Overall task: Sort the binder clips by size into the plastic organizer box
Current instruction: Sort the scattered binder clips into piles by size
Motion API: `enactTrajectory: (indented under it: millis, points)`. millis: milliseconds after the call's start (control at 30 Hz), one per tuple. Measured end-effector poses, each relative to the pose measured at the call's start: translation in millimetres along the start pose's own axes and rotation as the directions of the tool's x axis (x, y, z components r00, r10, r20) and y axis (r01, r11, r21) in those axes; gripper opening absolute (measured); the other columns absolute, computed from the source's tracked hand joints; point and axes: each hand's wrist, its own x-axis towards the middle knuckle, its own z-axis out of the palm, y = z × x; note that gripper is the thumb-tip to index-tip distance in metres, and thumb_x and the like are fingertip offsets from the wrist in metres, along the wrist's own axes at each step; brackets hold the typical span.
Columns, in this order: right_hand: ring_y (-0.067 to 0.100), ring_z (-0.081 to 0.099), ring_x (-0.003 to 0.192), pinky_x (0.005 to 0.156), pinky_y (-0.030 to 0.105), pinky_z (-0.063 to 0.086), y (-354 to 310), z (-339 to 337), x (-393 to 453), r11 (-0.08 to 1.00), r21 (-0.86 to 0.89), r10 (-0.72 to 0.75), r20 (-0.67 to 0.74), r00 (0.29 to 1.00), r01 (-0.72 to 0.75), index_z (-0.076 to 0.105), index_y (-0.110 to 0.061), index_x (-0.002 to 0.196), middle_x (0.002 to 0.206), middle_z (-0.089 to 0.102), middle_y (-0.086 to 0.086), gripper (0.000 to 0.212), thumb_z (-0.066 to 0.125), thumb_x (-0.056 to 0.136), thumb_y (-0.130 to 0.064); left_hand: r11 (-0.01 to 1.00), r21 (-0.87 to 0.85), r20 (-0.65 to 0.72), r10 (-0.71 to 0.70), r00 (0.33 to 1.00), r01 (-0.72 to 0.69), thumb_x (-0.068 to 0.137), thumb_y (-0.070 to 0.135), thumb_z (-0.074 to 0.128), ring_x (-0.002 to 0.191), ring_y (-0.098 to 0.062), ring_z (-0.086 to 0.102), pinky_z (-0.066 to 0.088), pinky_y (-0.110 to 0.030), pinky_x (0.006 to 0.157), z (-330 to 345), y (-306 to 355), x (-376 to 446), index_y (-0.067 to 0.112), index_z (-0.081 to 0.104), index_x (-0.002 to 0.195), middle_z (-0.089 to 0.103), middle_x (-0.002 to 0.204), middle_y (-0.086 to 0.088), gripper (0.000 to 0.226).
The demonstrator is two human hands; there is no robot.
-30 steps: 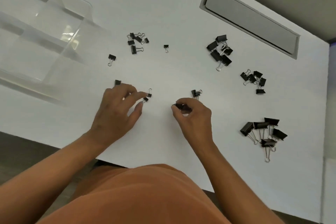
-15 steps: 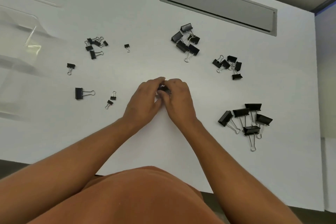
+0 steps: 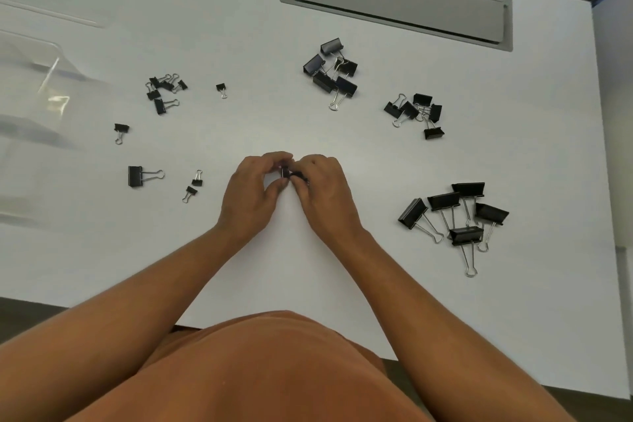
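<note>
My left hand (image 3: pixel 255 193) and my right hand (image 3: pixel 323 193) meet at the table's middle, both pinching small black binder clips (image 3: pixel 289 173) between their fingertips; the fingers hide most of them. Black clips lie in groups on the white table: large ones (image 3: pixel 455 212) at the right, medium ones (image 3: pixel 332 74) at the back, smaller ones (image 3: pixel 416 113) to their right, tiny ones (image 3: pixel 164 89) at the left. A single medium clip (image 3: pixel 137 176) and two tiny clips (image 3: pixel 193 185) lie left of my hands. The clear plastic organizer box (image 3: pixel 41 96) stands at the left edge.
A grey cable hatch (image 3: pixel 397 0) is set into the table at the back. The table's front edge (image 3: pixel 102 301) runs just before my orange-clad body. Lone tiny clips lie at the left (image 3: pixel 120 130) and centre back (image 3: pixel 221 89).
One second ago my hands were apart, each at a small clip. They came together at the middle. The view has shifted right, so the organizer box sits further left in the frame.
</note>
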Motion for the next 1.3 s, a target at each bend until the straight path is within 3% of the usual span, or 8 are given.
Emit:
enactTrajectory:
  millis: [233, 333, 433, 633, 833, 1000, 1133, 1300]
  points:
    - [0.022, 0.063, 0.084, 0.080, 0.033, 0.051, -4.1, -0.2, -7.3, 0.990, -0.043, -0.140, -0.066, 0.988, 0.137, 0.073, -0.011, 0.099, 0.092, 0.072, -0.001, 0.017, 0.072, 0.084, -0.003, 0.998, -0.048, 0.135, -0.026, 0.990, 0.033, 0.097, 0.008, 0.066, 0.121, -0.003, 0.061, 0.043, -0.027, 0.108, -12.7, 1.6, 6.6, 0.029, 0.060, 0.137, 0.072, 0.122, 0.023, 0.046]
    - [0.023, 0.068, 0.095, 0.088, 0.027, 0.052, -11.4, -0.3, -2.6, 0.981, -0.047, -0.191, -0.131, 0.973, 0.186, 0.079, -0.010, 0.102, 0.107, 0.077, 0.000, 0.022, 0.076, 0.083, 0.001, 0.998, -0.056, 0.158, -0.029, 0.987, 0.039, 0.094, 0.003, 0.065, 0.118, -0.007, 0.063, 0.047, -0.025, 0.103, -17.8, 4.2, 7.9, 0.028, 0.061, 0.137, 0.074, 0.119, 0.015, 0.050]
    - [0.024, 0.069, 0.101, 0.091, 0.025, 0.050, -17.5, 1.5, 6.0, 0.978, -0.032, -0.209, -0.089, 0.974, 0.207, 0.080, -0.011, 0.109, 0.114, 0.077, 0.001, 0.026, 0.077, 0.086, 0.000, 0.995, -0.082, 0.146, -0.050, 0.988, 0.063, 0.091, -0.001, 0.063, 0.114, -0.011, 0.067, 0.051, -0.022, 0.098, -21.5, 3.0, 7.7, 0.026, 0.059, 0.141, 0.074, 0.123, 0.005, 0.056]
    - [0.027, 0.065, 0.098, 0.088, 0.030, 0.050, -9.4, 8.2, 7.3, 0.977, -0.081, -0.201, -0.033, 0.979, 0.198, 0.076, -0.011, 0.118, 0.106, 0.072, 0.006, 0.028, 0.075, 0.091, -0.003, 0.991, -0.115, 0.136, -0.049, 0.990, 0.064, 0.094, -0.005, 0.062, 0.118, 0.004, 0.063, 0.045, -0.012, 0.100, -26.2, -2.1, 6.2, 0.025, 0.055, 0.145, 0.064, 0.139, 0.014, 0.059]
    - [0.031, 0.063, 0.103, 0.089, 0.036, 0.051, -6.7, 13.4, 5.0, 0.979, -0.110, -0.178, -0.038, 0.983, 0.173, 0.073, -0.004, 0.110, 0.113, 0.069, 0.010, 0.017, 0.071, 0.094, -0.003, 0.992, -0.121, 0.008, -0.025, 1.000, 0.026, 0.097, -0.008, 0.054, 0.113, 0.000, 0.066, 0.054, -0.018, 0.095, -37.6, 4.7, -24.0, 0.023, 0.057, 0.143, 0.059, 0.140, 0.011, 0.055]
    - [0.025, 0.060, 0.107, 0.092, 0.026, 0.047, -10.9, 11.7, 2.6, 0.988, -0.076, -0.138, -0.067, 0.988, 0.133, 0.070, -0.008, 0.116, 0.117, 0.068, 0.005, 0.024, 0.072, 0.093, -0.003, 0.999, -0.029, -0.150, 0.028, 0.988, -0.033, 0.093, -0.007, 0.064, 0.102, -0.008, 0.064, 0.054, -0.016, 0.080, -60.9, 8.0, -60.6, 0.021, 0.067, 0.126, 0.062, 0.120, 0.008, 0.043]
    - [0.021, 0.061, 0.106, 0.093, 0.024, 0.047, -11.5, 10.9, -0.1, 0.996, -0.026, -0.087, -0.090, 0.992, 0.085, 0.071, -0.012, 0.114, 0.115, 0.069, 0.000, 0.021, 0.074, 0.093, -0.010, 1.000, 0.000, -0.213, -0.025, 0.977, 0.025, 0.092, -0.004, 0.068, 0.093, -0.012, 0.063, 0.053, -0.021, 0.072, -74.0, 1.0, -83.0, 0.023, 0.071, 0.115, 0.063, 0.108, 0.010, 0.035]
    - [0.015, 0.061, 0.106, 0.096, 0.037, 0.047, -26.5, 7.8, -4.7, 0.999, 0.019, -0.039, -0.175, 0.984, 0.043, 0.072, -0.018, 0.111, 0.112, 0.070, -0.007, 0.018, 0.070, 0.094, -0.016, 0.989, -0.006, -0.278, -0.146, 0.950, 0.150, 0.092, 0.001, 0.069, 0.091, -0.014, 0.062, 0.053, -0.029, 0.070, -88.2, -15.6, -96.0, 0.030, 0.069, 0.111, 0.064, 0.107, 0.016, 0.034]
